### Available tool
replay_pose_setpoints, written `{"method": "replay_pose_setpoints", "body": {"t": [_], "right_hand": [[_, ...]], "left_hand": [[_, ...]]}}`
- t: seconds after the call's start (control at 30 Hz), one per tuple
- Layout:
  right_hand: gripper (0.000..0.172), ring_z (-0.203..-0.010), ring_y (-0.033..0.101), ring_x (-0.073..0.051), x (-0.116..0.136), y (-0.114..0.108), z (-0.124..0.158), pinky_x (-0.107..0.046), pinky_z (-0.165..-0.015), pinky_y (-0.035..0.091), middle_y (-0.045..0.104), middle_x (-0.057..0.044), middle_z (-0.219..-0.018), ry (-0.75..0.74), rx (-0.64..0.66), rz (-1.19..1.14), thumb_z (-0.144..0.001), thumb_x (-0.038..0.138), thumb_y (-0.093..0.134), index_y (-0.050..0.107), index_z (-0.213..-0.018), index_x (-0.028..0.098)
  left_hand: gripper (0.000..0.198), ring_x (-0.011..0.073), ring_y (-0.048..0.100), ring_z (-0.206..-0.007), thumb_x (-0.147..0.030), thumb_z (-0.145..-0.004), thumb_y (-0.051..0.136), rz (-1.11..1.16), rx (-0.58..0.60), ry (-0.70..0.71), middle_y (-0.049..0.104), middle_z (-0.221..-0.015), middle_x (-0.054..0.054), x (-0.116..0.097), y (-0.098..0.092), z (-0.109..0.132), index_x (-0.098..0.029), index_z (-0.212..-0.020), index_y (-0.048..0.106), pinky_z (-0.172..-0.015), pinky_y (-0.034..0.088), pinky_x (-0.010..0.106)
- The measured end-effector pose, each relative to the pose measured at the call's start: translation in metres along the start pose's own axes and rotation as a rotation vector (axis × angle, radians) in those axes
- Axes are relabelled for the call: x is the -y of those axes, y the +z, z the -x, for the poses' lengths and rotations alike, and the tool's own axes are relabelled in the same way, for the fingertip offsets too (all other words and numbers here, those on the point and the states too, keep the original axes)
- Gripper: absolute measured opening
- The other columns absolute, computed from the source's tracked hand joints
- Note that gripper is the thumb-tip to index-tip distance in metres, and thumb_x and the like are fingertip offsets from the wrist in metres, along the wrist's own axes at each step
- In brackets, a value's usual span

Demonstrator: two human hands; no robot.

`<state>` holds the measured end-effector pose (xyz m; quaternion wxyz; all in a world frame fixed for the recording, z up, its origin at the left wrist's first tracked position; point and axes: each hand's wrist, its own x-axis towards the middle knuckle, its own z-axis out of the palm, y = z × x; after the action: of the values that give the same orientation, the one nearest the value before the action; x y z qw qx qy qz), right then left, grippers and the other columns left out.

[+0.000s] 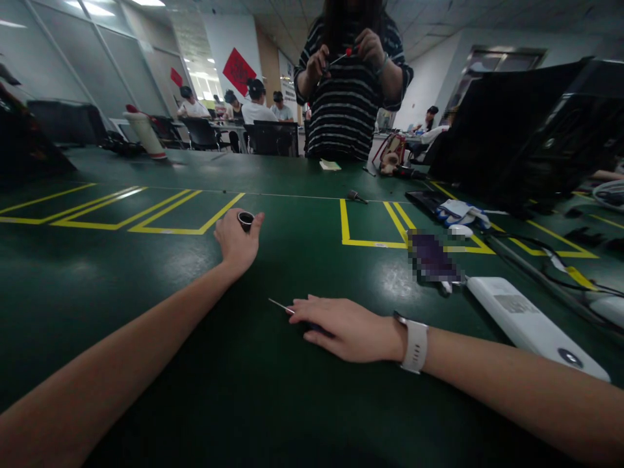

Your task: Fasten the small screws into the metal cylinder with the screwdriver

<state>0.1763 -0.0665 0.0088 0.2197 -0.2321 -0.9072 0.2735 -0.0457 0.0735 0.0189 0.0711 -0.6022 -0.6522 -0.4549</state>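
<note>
Dim room, ceiling lights (146, 2) glare on table (292, 403), wide-angle edge distortion.

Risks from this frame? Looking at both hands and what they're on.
1. The small black cup is only pinched at the fingertips of the left hand; it could slip and roll across the green table.
2. The thin tool lies under the right hand, its metal tip pointing toward the left forearm; a slide might poke it.
</note>
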Motion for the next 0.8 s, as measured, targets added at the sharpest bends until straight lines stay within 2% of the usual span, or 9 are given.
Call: {"method": "replay_pose_setpoints", "body": {"t": [0.07, 0.13, 0.23, 0.3, 0.37, 0.47, 0.53, 0.63, 0.8], "right_hand": [[0.041, -0.127, 0.046, -0.022, 0.014, -0.001, 0.018, -0.042, -0.109, 0.035, 0.054, -0.008, -0.133, 0.005, 0.028, -0.040, -0.087, 0.016, 0.052, 0.050, -0.127, 0.023], [0.043, -0.126, 0.047, -0.022, 0.022, -0.004, 0.031, -0.043, -0.109, 0.034, 0.053, -0.007, -0.135, 0.064, -0.023, -0.123, -0.086, 0.015, 0.054, 0.049, -0.128, 0.024], [0.049, -0.124, 0.050, -0.021, 0.021, -0.013, 0.041, -0.044, -0.108, 0.035, 0.054, -0.005, -0.133, 0.219, -0.240, -0.325, -0.081, 0.018, 0.061, 0.048, -0.128, 0.027], [0.048, -0.121, 0.052, -0.021, 0.015, -0.019, 0.044, -0.044, -0.106, 0.038, 0.056, -0.004, -0.131, 0.321, -0.357, -0.545, -0.079, 0.017, 0.064, 0.050, -0.124, 0.027], [0.038, -0.114, 0.058, -0.021, 0.010, -0.021, 0.045, -0.043, -0.101, 0.042, 0.062, -0.005, -0.123, 0.377, -0.439, -0.780, -0.080, 0.019, 0.064, 0.056, -0.117, 0.024], [0.016, -0.088, 0.068, -0.017, 0.006, -0.019, 0.041, -0.035, -0.085, 0.051, 0.072, -0.004, -0.092, 0.414, -0.597, -0.972, -0.083, 0.027, 0.062, 0.064, -0.096, 0.018], [0.014, -0.065, 0.065, -0.012, 0.005, -0.015, 0.038, -0.027, -0.069, 0.051, 0.069, 0.000, -0.068, 0.437, -0.684, -1.021, -0.083, 0.031, 0.061, 0.064, -0.080, 0.017], [0.024, -0.046, 0.052, -0.007, 0.005, -0.010, 0.035, -0.022, -0.056, 0.044, 0.057, 0.005, -0.049, 0.469, -0.750, -1.034, -0.084, 0.034, 0.060, 0.060, -0.066, 0.018], [0.029, -0.046, 0.048, -0.007, 0.007, -0.008, 0.035, -0.023, -0.054, 0.040, 0.053, 0.006, -0.047, 0.502, -0.744, -0.916, -0.084, 0.037, 0.059, 0.058, -0.062, 0.018]], "left_hand": [[0.026, 0.0292, 0.055, -0.090, -0.045, -0.081, 0.055, -0.003, 0.026, 0.087, 0.058, -0.083, 0.009, -0.006, -0.005, 0.003, -0.019, -0.082, 0.049, -0.082, 0.041, 0.045], [0.027, 0.0271, 0.055, -0.089, -0.045, -0.081, 0.056, 0.027, 0.057, 0.194, 0.057, -0.083, 0.008, -0.015, -0.010, 0.009, -0.019, -0.083, 0.049, -0.081, 0.042, 0.041], [0.029, 0.0194, 0.055, -0.075, -0.046, -0.082, 0.056, 0.181, 0.165, 0.243, 0.055, -0.078, 0.003, -0.035, -0.024, 0.025, -0.019, -0.087, 0.050, -0.070, 0.043, 0.033], [0.029, 0.0156, 0.052, -0.066, -0.047, -0.081, 0.056, 0.305, 0.220, 0.148, 0.053, -0.072, 0.000, -0.051, -0.038, 0.038, -0.019, -0.083, 0.050, -0.062, 0.041, 0.028], [0.032, 0.0119, 0.049, -0.058, -0.050, -0.082, 0.054, 0.505, 0.298, -0.025, 0.051, -0.067, -0.001, -0.067, -0.052, 0.054, -0.019, -0.078, 0.050, -0.054, 0.038, 0.025], [0.033, 0.0067, 0.040, -0.046, -0.050, -0.082, 0.053, 0.844, 0.524, -0.342, 0.052, -0.068, -0.002, -0.087, -0.072, 0.076, -0.017, -0.081, 0.052, -0.042, 0.030, 0.021], [0.028, 0.0061, 0.044, -0.047, -0.043, -0.078, 0.062, 0.967, 0.595, -0.481, 0.054, -0.073, -0.001, -0.094, -0.081, 0.087, -0.017, -0.084, 0.053, -0.040, 0.031, 0.020], [0.023, 0.0102, 0.058, -0.063, -0.022, -0.072, 0.069, 1.062, 0.681, -0.621, 0.061, -0.083, 0.002, -0.097, -0.091, 0.094, -0.016, -0.090, 0.056, -0.053, 0.045, 0.021], [0.023, 0.0179, 0.065, -0.085, -0.002, -0.072, 0.060, 1.218, 0.788, -0.783, 0.066, -0.091, 0.008, -0.094, -0.100, 0.092, -0.011, -0.093, 0.062, -0.080, 0.052, 0.030]]}}
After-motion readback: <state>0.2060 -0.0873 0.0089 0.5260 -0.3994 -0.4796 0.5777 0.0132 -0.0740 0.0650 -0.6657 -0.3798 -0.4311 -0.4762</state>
